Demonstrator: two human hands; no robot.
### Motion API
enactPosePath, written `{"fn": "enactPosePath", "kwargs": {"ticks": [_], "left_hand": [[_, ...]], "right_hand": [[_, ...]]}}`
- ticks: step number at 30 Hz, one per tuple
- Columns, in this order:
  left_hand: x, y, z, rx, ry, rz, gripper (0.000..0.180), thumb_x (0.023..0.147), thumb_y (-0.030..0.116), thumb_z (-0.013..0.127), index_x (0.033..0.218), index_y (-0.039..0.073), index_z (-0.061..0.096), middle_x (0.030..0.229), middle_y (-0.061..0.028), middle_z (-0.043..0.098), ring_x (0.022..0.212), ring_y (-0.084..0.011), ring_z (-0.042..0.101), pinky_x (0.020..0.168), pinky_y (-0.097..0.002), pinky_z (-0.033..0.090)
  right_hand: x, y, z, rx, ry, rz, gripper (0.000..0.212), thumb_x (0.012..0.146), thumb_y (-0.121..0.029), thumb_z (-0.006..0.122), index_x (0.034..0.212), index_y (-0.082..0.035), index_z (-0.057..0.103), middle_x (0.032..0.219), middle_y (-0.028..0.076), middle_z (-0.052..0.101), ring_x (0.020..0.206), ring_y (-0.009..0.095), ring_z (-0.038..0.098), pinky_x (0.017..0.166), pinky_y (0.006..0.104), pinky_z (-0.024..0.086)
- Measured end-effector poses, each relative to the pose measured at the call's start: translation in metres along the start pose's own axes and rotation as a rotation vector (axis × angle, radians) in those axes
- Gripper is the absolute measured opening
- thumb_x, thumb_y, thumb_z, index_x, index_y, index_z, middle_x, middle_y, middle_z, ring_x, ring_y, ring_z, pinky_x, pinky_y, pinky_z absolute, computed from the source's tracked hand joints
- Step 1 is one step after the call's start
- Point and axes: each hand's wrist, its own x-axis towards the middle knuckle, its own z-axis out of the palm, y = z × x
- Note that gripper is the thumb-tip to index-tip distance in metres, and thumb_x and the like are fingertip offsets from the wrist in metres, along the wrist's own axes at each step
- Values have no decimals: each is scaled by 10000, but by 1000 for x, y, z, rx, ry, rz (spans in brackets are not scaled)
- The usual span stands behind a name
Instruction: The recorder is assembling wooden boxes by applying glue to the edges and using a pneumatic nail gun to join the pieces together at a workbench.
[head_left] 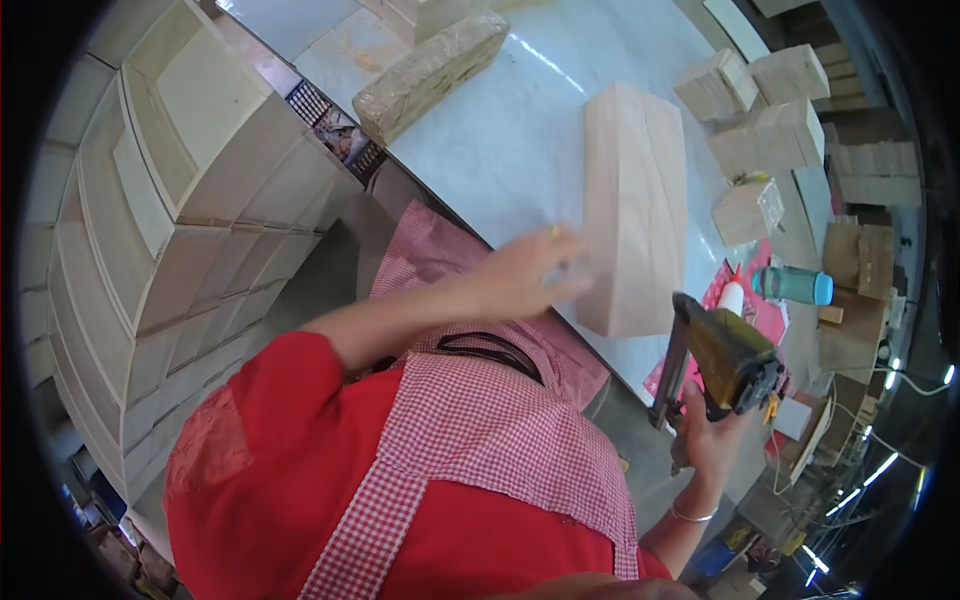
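Observation:
A pale wooden box (pixel 635 210), long and closed-looking, lies on the light worktable (pixel 500 150) in front of me. My left hand (pixel 535 270) is at its left side, blurred by motion. I cannot make out whether it touches the box or holds anything. On the right, my right hand (pixel 710 440) grips a nail gun (pixel 730 355) with a dark, yellowish body. The tool is raised near the table's front edge, close to the box's near end.
Stacked wooden boxes (pixel 220 190) rise at the left. A wrapped block (pixel 430 80) lies at the table's far left edge. Toward the right are smaller wooden blocks (pixel 765 135), a teal bottle (pixel 795 285), a white bottle with a red tip (pixel 732 295) and pink cloth (pixel 765 325).

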Motion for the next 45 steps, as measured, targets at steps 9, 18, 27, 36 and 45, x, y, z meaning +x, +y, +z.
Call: {"fn": "enactPosePath", "kwargs": {"ticks": [9, 18, 27, 36, 45], "left_hand": [[239, -51, -62, 593, 27, -252, 666, 770, 379, 763, 1301, 20, 580, 1261, -228, 613, 1150, -357, 603, 1000, -437, 466], [254, -80, -79, 666, 179, 93, 289, 751, 273, 676, 847, 10, 747, 878, -228, 712, 851, -390, 688, 779, -455, 539], [233, -66, -52, 869, 297, 109, 289, 821, 236, 568, 899, 17, 739, 935, -253, 684, 949, -411, 640, 860, -475, 514], [230, -43, -39, 976, 347, 0, 260, 849, 223, 554, 916, 51, 737, 1022, -240, 643, 1001, -410, 620, 884, -499, 506], [215, -28, -20, 1134, 373, -108, 227, 883, 154, 522, 959, 22, 690, 1090, -199, 628, 1053, -371, 618, 892, -522, 508]], "right_hand": [[-43, 31, -26, 76, 24, 328, 435, 862, -129, 769, 1207, -17, 528, 689, 0, 577, 453, 71, 507, 396, 231, 377], [-28, 25, -22, 79, -89, 309, 317, 864, -126, 776, 1099, -14, 597, 673, -9, 579, 454, 58, 495, 399, 221, 372], [-29, 32, -19, 168, -97, 304, 334, 860, -149, 794, 1103, -16, 607, 692, -10, 590, 467, 61, 502, 406, 220, 377], [-36, 35, -5, 254, -57, 252, 337, 867, -147, 787, 1116, -13, 605, 741, 4, 609, 484, 65, 511, 415, 219, 388], [-39, 38, -11, 280, -75, 382, 373, 851, -122, 798, 1151, 20, 628, 973, 52, 666, 816, 111, 583, 710, 269, 463]]}}
